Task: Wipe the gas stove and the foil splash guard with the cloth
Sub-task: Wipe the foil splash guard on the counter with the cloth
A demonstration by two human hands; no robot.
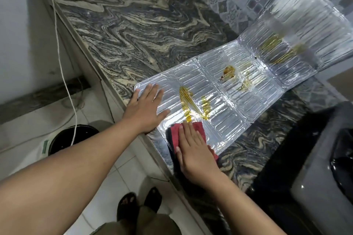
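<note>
Both bare arms reach forward; left hand [147, 108] lies flat, fingers spread; right hand [193, 150] presses down, fingers straight.

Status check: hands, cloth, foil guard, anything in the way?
Left hand flat on foil splash guard, steadying it. Right hand flat, pressing red cloth on guard's near end. Yellow oil smears just ahead, unwiped. Nothing blocking.
</note>
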